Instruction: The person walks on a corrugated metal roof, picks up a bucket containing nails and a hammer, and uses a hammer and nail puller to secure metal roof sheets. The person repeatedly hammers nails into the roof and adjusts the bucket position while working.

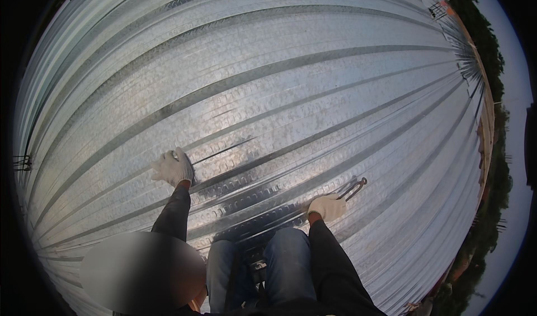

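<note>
My left hand (172,167), in a pale knitted glove, rests on the ribbed metal sheet (268,89) with its fingers apart. I make out nothing held in it. A thin dark line, perhaps a gap or seam, runs along the sheet just right of it. Lower and to the right, my right hand (329,208), also gloved, is closed around what look like pincers (354,190). Their two slim metal arms point up and right, meeting at a small brownish head. The sheet's silvery surface reflects light between my hands.
Raised ribs cross the sheets, which overlap in places. Blue-jeaned legs (288,263) show at the bottom centre. A blurred oval (140,271) covers the lower left. Thin bars (22,162) rise at the left edge. Rough sheet ends (470,64) and trees (486,41) lie along the right.
</note>
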Motion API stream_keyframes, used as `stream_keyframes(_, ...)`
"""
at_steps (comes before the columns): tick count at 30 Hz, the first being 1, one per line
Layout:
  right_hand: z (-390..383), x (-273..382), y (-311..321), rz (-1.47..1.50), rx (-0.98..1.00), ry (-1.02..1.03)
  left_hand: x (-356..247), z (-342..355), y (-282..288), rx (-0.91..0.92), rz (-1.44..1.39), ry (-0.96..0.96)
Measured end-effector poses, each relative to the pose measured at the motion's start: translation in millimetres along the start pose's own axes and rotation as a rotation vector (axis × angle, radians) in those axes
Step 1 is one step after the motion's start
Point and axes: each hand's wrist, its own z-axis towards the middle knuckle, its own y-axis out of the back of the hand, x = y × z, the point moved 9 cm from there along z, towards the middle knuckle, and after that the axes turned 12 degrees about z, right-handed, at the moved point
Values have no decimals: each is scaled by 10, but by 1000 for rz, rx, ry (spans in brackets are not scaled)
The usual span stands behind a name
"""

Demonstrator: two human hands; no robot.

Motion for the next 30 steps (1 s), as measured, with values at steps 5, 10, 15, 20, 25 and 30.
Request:
stream_keyframes(5,18,-16,-10,-3,70,-50,6,19,-38,-12,-6,-9)
stream_keyframes(10,17,8,-5,-15,47,-12,11,26,-85,-36,24,0)
stream_keyframes(15,17,-29,-38,-54,13,-11,-9,29,-63,-41,62,-11)
stream_keyframes(20,24,-63,-66,-24,33,-32,-19,23,-52,-1,40,-18)
stream_keyframes(25,33,-8,-47,-41,30,-11,-10,19,-51,-14,24,-13)
stream_keyframes(30,17,20,1,-7,38,-49,8,48,-110,-24,22,-27)
